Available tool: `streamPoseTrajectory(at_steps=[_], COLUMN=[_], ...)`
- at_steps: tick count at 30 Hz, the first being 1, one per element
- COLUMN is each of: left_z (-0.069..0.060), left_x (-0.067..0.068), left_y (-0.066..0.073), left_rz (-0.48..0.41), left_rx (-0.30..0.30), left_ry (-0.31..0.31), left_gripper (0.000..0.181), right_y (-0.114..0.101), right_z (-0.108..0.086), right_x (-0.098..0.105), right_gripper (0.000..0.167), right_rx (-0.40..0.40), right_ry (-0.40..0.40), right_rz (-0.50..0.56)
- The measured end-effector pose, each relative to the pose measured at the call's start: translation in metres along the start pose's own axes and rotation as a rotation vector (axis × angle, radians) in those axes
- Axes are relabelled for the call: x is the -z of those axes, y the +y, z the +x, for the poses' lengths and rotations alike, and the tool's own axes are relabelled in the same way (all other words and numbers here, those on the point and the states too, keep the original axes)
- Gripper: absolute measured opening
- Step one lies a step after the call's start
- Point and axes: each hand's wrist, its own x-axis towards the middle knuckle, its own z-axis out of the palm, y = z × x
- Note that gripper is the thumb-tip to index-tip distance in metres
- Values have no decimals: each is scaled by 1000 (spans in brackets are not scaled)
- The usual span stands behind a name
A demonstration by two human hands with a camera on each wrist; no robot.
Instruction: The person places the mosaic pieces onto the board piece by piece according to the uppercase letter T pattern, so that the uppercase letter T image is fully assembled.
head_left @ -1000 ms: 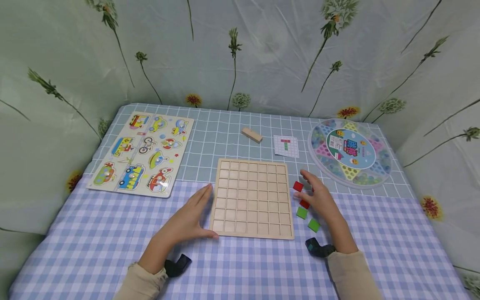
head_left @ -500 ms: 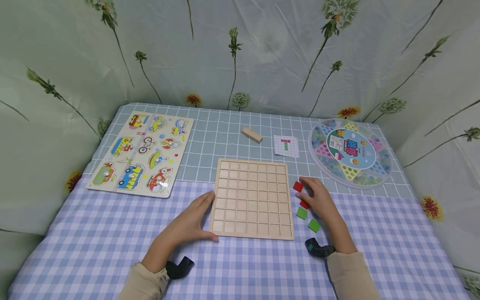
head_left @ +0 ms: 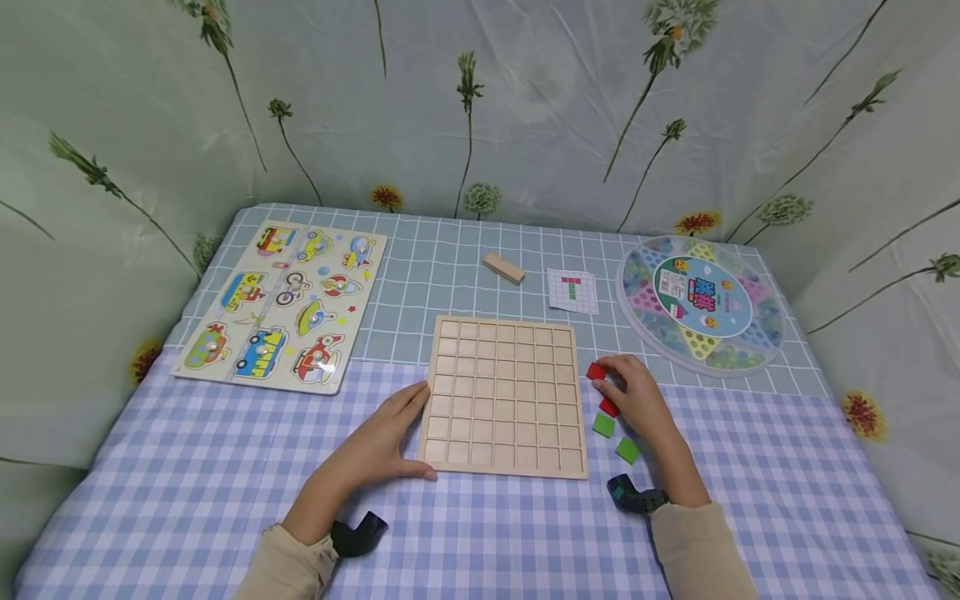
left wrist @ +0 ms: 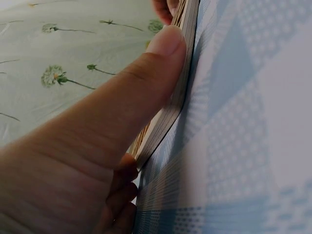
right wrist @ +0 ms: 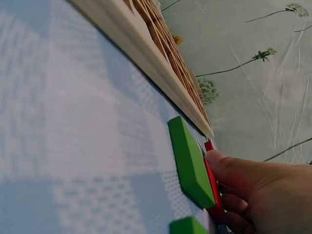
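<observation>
A square wooden grid board [head_left: 504, 397] lies on the checked cloth. My left hand [head_left: 375, 442] steadies its near left corner, fingers extended along the left side and thumb by the front edge. In the left wrist view the thumb [left wrist: 122, 92] lies against the board's edge [left wrist: 165, 117]. My right hand [head_left: 641, 396] pinches a red square tile [head_left: 596, 372] beside the board, with thumb and index finger at its edges. Another red tile [head_left: 609, 407] lies partly under this hand. Nearer me are two green tiles, one green tile [head_left: 603, 425] and a second green tile [head_left: 627, 451].
Behind the board lie a small wooden block [head_left: 503, 268] and a paper card [head_left: 572, 291] with a red and green pattern. A vehicle puzzle board [head_left: 288, 308] is at left. A round clear case [head_left: 701, 304] of coloured beads is at right.
My right hand has come down, its index finger and thumb closing on the far red tile. My left fingers have moved in against the board's left side.
</observation>
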Motion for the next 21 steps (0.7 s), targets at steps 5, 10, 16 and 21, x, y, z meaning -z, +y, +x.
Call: streamPoseTrajectory(at_steps=[5, 10, 16, 21], left_z=[0, -1, 0, 0], left_x=[0, -1, -3, -4], left_y=[0, 1, 0, -1], left_rz=[1, -5, -5, -10], left_rx=[1, 3, -14, -13], left_ry=[-3, 1, 26, 38], left_gripper=[116, 116, 116, 115], right_y=[-3, -15, -53, -84], right_z=[-2, 1, 17, 36], right_x=[2, 4, 0, -17], right_gripper=[39, 37, 32, 32], right_rx=[-12, 152, 375, 431], right_ry=[48, 218, 322, 254], right_rz=[56, 119, 241, 328])
